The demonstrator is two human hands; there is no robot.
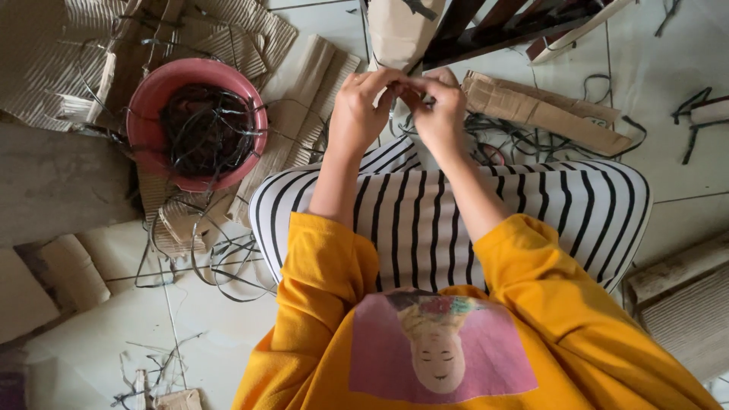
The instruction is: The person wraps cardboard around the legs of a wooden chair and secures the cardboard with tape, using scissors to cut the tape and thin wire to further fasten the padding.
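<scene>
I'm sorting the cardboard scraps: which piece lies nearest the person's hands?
The folded brown cardboard strip just right of the right hand; other pieces lie farther left, around the red bowl.

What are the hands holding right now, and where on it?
Both hands, left hand and right hand, pinch a thin dark strip between their fingertips; which part cannot be told.

I see no labels, signs or screens, only a pale tan paper bag (399,30) upright at the top centre and a flattened brown cardboard piece (543,110) lying on the floor (683,175) just right of it.
</scene>
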